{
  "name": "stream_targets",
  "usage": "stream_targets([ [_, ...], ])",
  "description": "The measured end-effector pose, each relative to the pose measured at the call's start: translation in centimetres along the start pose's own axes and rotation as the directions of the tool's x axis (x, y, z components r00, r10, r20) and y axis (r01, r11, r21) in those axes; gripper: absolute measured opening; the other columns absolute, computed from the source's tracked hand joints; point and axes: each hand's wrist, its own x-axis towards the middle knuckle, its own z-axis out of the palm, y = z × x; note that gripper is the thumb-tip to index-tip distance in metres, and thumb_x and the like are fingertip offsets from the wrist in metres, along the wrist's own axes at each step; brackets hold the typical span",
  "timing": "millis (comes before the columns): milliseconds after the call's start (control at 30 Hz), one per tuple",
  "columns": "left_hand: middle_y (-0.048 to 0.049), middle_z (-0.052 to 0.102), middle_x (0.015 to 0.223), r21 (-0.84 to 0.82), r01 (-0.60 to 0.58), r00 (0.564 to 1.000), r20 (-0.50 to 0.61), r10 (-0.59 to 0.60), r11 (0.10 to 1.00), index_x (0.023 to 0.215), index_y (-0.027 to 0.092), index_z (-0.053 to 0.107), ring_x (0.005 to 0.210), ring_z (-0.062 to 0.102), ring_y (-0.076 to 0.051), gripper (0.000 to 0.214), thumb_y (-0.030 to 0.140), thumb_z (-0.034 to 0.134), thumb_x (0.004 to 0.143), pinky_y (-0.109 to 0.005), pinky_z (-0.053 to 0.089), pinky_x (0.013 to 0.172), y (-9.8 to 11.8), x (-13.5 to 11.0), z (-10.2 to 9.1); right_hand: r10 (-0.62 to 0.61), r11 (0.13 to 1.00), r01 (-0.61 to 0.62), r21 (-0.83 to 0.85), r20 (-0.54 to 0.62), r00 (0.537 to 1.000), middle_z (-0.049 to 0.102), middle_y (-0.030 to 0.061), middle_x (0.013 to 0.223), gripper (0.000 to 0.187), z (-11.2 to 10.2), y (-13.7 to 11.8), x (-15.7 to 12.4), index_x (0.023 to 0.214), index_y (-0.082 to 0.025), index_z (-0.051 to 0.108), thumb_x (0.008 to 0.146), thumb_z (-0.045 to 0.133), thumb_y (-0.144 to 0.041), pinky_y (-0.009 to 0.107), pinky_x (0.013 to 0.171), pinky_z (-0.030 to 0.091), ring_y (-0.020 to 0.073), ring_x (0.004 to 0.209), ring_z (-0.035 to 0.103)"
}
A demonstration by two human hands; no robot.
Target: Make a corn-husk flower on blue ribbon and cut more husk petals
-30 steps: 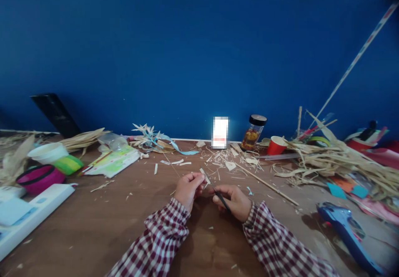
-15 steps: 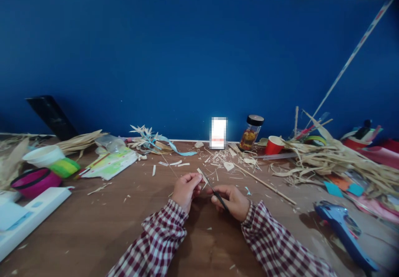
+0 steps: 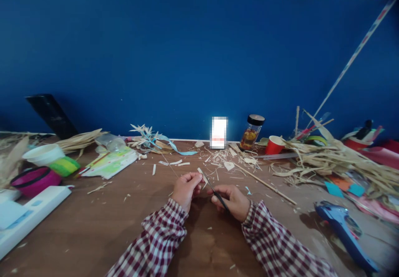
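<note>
My left hand [image 3: 186, 189] pinches a small pale strip [image 3: 200, 171], which pokes up past the fingertips. A thin wire or stalk [image 3: 168, 163] also runs from that hand up and to the left; whether it is gripped there I cannot tell. In my right hand [image 3: 233, 202] are dark-handled scissors [image 3: 220, 199], fingers closed round the handles. Their blades point up and left and lie close against the strip. Pale strip scraps [image 3: 176, 163] and a pile of thin shavings [image 3: 220, 157] lie beyond both hands.
A long thin stick [image 3: 268, 184] lies right of centre. Further right are a blue glue gun [image 3: 346, 233], dried husks [image 3: 330, 158] and a red cup [image 3: 274, 145]. A lidded jar [image 3: 250, 132] stands at the back. Leftward sit a white power strip [image 3: 37, 214] and a magenta bowl [image 3: 35, 182].
</note>
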Motion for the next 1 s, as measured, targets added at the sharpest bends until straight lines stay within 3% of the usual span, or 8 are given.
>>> stream_targets([
  [1000, 0.0005, 0.061, 0.061, 0.033, -0.011, 0.999, -0.033, 0.012, 0.999, 0.065, 0.012, 0.063, 0.043, 0.045, -0.003, 0.026, 0.033, 0.073, 0.054, -0.014, 0.036, 0.040, 0.04, 0.09, -0.11, 0.024, 0.999, -0.024, 0.027, 0.009, 1.000, 0.051, -0.0047, 0.048, 0.038, 0.05, -0.43, -0.09, 0.093, -0.013, 0.061, 0.068, 0.063, -0.042, 0.019, 0.044, 0.035, 0.0072, 0.043, 0.045],
])
